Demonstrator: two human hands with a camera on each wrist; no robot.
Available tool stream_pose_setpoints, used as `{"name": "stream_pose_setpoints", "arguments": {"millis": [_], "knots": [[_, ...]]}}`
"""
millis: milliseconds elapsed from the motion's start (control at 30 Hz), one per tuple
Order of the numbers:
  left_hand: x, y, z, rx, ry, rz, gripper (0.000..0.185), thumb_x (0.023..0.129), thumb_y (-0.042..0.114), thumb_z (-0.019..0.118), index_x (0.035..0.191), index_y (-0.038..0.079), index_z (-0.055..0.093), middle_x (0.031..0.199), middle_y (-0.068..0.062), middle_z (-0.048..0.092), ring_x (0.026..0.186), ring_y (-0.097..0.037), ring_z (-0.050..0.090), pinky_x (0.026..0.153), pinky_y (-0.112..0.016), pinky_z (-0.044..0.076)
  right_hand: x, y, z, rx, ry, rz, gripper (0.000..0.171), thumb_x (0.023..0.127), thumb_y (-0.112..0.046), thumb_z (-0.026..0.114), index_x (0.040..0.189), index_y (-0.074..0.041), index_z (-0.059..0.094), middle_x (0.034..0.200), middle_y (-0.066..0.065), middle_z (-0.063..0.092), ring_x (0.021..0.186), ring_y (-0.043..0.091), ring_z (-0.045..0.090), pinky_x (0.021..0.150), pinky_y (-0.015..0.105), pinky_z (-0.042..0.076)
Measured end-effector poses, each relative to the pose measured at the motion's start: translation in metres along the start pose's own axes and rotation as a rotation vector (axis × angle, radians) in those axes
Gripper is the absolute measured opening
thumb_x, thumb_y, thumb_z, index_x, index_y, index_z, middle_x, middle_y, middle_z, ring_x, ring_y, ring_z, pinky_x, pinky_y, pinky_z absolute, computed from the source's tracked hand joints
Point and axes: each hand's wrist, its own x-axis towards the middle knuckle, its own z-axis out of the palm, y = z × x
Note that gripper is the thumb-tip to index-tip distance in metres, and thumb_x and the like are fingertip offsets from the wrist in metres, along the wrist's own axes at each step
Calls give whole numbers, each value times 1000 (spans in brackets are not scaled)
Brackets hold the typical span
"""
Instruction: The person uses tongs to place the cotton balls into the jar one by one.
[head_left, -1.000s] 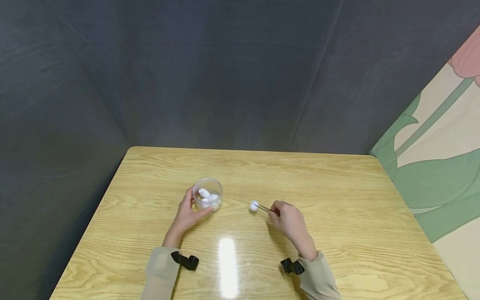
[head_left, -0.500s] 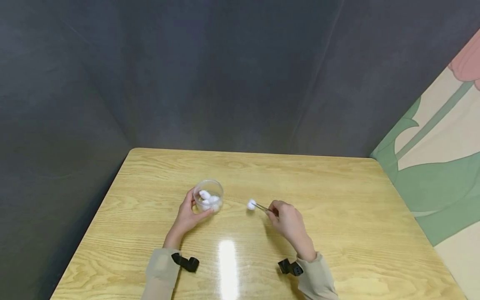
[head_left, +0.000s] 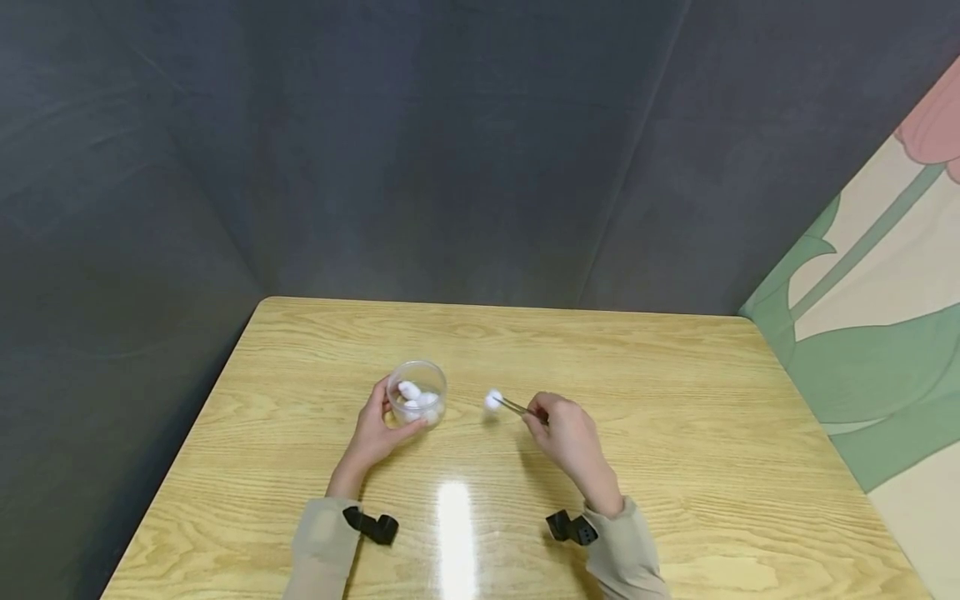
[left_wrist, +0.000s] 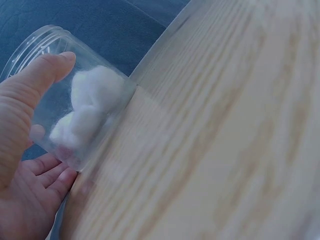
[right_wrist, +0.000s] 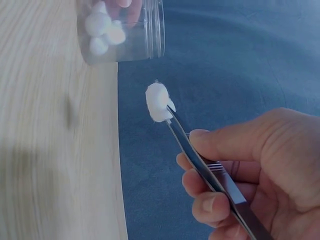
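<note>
Hanging just above the table (head_left: 675, 400), a white cotton ball (head_left: 492, 400) sits pinched in the tips of a pair of metal tweezers (head_left: 514, 407), and I see it off to the right of a clear plastic jar (head_left: 417, 392), near it but not touching. On the right wrist view the cotton ball (right_wrist: 158, 102) is caught between the two thin blades of the tweezers (right_wrist: 210, 175), level with the jar's open mouth. My right hand (head_left: 567, 433) grips the tweezers, thumb on top and fingers (right_wrist: 210, 206) curled underneath, squeezing the blades together.

My left hand (head_left: 375, 429) holds the jar at its near side, thumb and fingers wrapped round the wall. The left wrist view shows the thumb (left_wrist: 35, 80) pressed on the clear wall of the jar (left_wrist: 107, 125), which stands on the wood. Several more cotton balls (left_wrist: 85, 112) lie inside the jar, bunched together at the bottom.

Both sleeves are beige, with a black strap (head_left: 371, 523) at each wrist. Dark grey padded walls (head_left: 450, 150) close in behind the table, and a panel painted with green leaves (head_left: 877, 333) stands on the right.
</note>
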Motion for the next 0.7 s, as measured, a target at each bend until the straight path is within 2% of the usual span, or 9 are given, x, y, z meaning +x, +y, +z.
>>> {"name": "stream_pose_setpoints", "arguments": {"millis": [467, 533, 700], "knots": [[0, 0, 0, 13, -2, 1, 85, 73, 14, 82, 142, 7, 32, 133, -14, 48, 114, -28, 49, 95, -45, 40, 9, -11, -2, 40, -1, -15, 13, 81, -6, 73, 74, -9, 62, 67, -2, 58, 54, 7, 47, 48, 22, 40], [0, 3, 0, 5, -5, -6, 85, 73, 12, 81, 142, 6, 32, 133, -16, 48, 115, -30, 49, 96, -47, 38, 10, -13, -2, 46, -3, -17, 13, 81, -6, 73, 74, -9, 62, 67, -2, 59, 54, 7, 46, 48, 22, 39], [-6, 27, -4, -18, -24, 9, 83, 74, 5, 78, 141, -4, 30, 131, -24, 47, 115, -38, 47, 96, -51, 37, 12, -17, -2, 55, -9, -22, 13, 81, -6, 73, 74, -9, 62, 67, -2, 58, 53, 7, 45, 48, 22, 38]]}}
